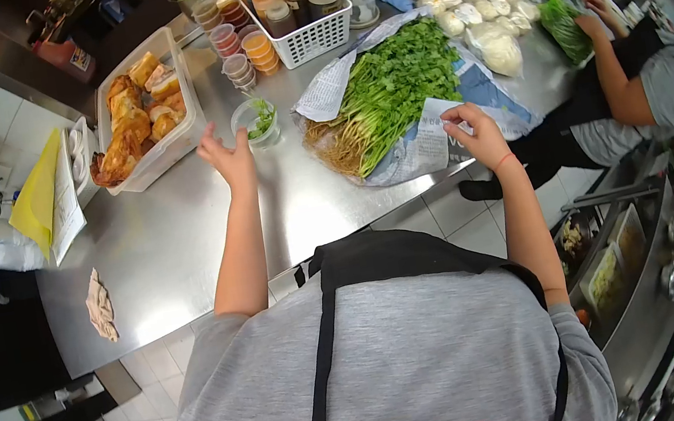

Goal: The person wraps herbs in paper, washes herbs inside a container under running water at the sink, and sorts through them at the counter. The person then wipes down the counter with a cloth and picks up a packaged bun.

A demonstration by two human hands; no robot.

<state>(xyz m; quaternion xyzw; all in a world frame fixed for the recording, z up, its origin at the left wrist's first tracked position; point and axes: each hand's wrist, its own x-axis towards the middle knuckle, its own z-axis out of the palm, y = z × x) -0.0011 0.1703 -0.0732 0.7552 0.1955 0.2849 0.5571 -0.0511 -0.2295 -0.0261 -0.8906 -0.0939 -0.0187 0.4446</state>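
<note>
A bundle of cilantro (405, 81) with its roots on lies on unfolded newspaper (431, 136) on the steel table. My right hand (480, 137) is at the near right edge of this newspaper, thumb and fingers pinched on its raised flap. My left hand (230, 159) is held over the table with fingers spread and nothing in them. Just beyond it stands a small clear plastic cup (266, 138) with some green leaves inside. A gap separates my left fingers from the cilantro bundle.
A plastic bin of roasted meat (129, 111) stands at left, and a white basket of sauce bottles (316, 42) behind. Stacked sauce cups (260, 53) are beside it. Wrapped white portions (490, 10) lie at right, near a co-worker (642, 78) handling bagged greens. A crumpled cloth (100, 308) lies left.
</note>
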